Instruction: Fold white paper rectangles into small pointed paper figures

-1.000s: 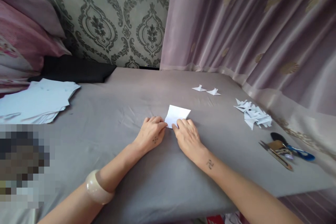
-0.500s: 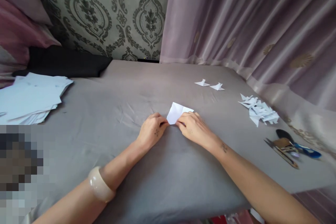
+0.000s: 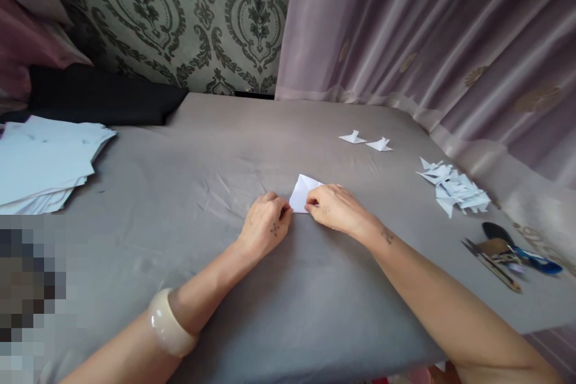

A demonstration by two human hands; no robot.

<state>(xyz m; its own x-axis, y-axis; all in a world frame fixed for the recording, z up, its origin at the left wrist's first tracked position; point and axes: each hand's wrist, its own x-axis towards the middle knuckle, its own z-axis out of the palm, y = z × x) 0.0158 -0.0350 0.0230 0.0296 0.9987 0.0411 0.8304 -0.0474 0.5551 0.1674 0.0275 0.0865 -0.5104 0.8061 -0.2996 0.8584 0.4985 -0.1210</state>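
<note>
A small folded piece of white paper point(image 3: 300, 193) lies on the grey cloth in front of me, creased, with its right part covered by my fingers. My left hand point(image 3: 266, 221) pinches its lower left corner between thumb and forefinger. From the other side, my right hand point(image 3: 338, 209) has its fingers closed on the paper's right part, thumb near the lower edge. Beyond the hands stand two folded paper birds point(image 3: 353, 137), side by side. A pale bangle point(image 3: 171, 323) sits on my left forearm.
On the right is a heap of folded white papers point(image 3: 461, 189), with scissors point(image 3: 531, 258) and a slim pointed tool point(image 3: 492, 267) nearer me. A stack of white sheets point(image 3: 45, 159) lies at the left, before a black cloth point(image 3: 103, 96). Curtains point(image 3: 405, 24) hang along the right.
The paper's lower edge now looks straighter, and my right hand covers more of its right side. My left hand keeps its pinch at the left corner. The whole view has shifted slightly.
</note>
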